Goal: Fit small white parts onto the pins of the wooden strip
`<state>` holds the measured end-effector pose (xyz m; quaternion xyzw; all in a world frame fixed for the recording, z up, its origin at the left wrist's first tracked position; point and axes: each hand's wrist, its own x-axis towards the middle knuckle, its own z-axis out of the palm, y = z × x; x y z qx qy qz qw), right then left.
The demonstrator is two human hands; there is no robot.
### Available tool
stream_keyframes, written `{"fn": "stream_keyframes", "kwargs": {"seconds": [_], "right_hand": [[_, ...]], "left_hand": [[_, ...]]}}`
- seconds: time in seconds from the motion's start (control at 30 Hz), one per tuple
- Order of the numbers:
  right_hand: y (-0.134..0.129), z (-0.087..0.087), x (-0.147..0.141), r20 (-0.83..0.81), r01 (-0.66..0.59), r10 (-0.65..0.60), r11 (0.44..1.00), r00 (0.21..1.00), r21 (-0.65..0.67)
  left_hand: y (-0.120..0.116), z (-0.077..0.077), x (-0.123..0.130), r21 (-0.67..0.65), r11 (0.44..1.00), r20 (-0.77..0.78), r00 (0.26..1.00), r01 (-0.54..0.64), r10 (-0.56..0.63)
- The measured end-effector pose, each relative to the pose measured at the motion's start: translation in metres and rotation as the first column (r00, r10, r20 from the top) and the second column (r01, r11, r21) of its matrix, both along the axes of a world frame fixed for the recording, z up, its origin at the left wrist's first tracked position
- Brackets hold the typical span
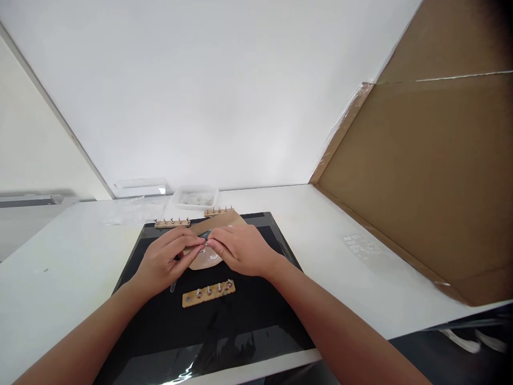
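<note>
My left hand (168, 258) and my right hand (242, 248) meet over the middle of the black mat (208, 342). Thumb and fingertips of both are pinched together around a tiny, shiny piece whose kind I cannot make out. Beneath them lies a brown, round-edged sheet (204, 260) with small whitish bits on it; its far part shows past my fingers. Nearer to me is a wooden strip (209, 293) carrying several upright metal pegs, with one end spot bare of a peg. A thin clear tool (173, 286) pokes out under my left hand, mostly hidden.
Two more pegged strips (172, 223) (218, 212) sit at the mat's far edge. Behind them are a clear plastic tub (195, 195) holding small bags and some clear plastic wrap (136, 209). A large cardboard panel (420, 176) stands on the right of the white table (336, 267).
</note>
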<state>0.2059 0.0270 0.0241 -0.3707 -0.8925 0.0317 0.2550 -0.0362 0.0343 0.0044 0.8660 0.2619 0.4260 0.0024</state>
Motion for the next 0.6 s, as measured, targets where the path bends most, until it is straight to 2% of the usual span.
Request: {"fn": "stream_keyframes", "kwargs": {"seconds": [0.07, 0.1, 0.17, 0.27, 0.33, 0.43, 0.6], "right_hand": [[0.0, 0.005, 0.003, -0.037, 0.009, -0.008, 1.0, 0.999, 0.013], [0.001, 0.007, 0.005, -0.052, 0.052, -0.051, 0.998, 0.997, 0.024], [0.005, 0.01, 0.009, -0.059, 0.218, -0.215, 0.975, 0.975, 0.051], [0.016, 0.008, 0.018, 0.006, 0.522, -0.522, 0.853, 0.853, 0.032], [0.024, 0.003, 0.024, 0.106, 0.644, -0.636, 0.762, 0.764, -0.064], [0.033, -0.004, 0.031, 0.206, 0.694, -0.663, 0.698, 0.72, -0.179], [0.034, -0.003, 0.031, 0.236, 0.737, -0.7, 0.623, 0.674, -0.26]], "left_hand": [[-0.001, 0.002, 0.001, 0.002, 1.0, 0.013, 1.0, -0.018, 0.018], [-0.002, 0.003, 0.001, 0.005, 1.0, 0.023, 0.999, -0.03, 0.029], [-0.002, 0.004, 0.001, 0.007, 0.998, 0.041, 0.997, -0.062, 0.061], [-0.002, 0.005, 0.001, 0.008, 0.993, 0.066, 0.991, -0.117, 0.116], [-0.001, 0.004, 0.002, 0.006, 0.99, 0.072, 0.987, -0.142, 0.142], [-0.001, 0.004, 0.002, 0.004, 0.987, 0.064, 0.985, -0.161, 0.16], [-0.003, 0.005, 0.004, 0.026, 0.988, 0.045, 0.987, -0.154, 0.153]]}}
